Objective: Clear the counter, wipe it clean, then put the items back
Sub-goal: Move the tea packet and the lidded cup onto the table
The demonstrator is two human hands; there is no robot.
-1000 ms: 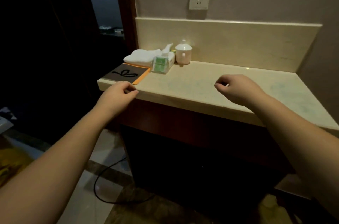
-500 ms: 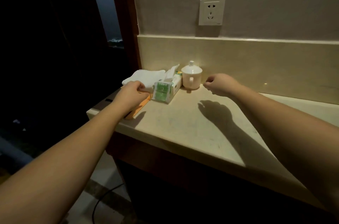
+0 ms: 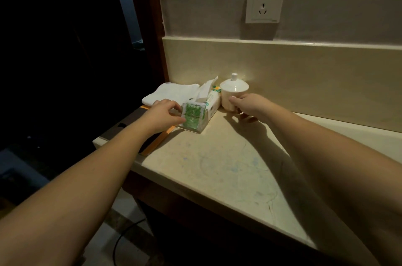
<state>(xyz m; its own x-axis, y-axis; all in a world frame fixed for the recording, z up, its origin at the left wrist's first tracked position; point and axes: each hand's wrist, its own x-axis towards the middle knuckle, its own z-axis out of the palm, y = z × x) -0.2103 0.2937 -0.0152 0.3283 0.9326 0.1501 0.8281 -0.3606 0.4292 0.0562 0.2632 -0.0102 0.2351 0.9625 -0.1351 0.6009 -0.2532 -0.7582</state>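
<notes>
A beige stone counter (image 3: 217, 167) carries a group of items at its back left corner. My left hand (image 3: 164, 113) grips the near end of a clear tissue box (image 3: 196, 116) with a green pack inside and a tissue sticking up. My right hand (image 3: 248, 105) curls round the side of a white lidded cup (image 3: 233, 91) standing by the backsplash. A folded white towel (image 3: 169, 93) lies behind the box. Under my left forearm lies a dark pad with an orange edge (image 3: 156, 139).
A raised backsplash (image 3: 304, 74) runs along the wall, with a white socket (image 3: 265, 2) above it. Left of the counter is a dark doorway (image 3: 65, 48). A black cable (image 3: 124, 237) lies on the tiled floor below. Faint blue smudges mark the counter top.
Both hands moved forward from above the counter's front to its back corner. The left took hold of the tissue box. The right closed round the cup. The camera came nearer.
</notes>
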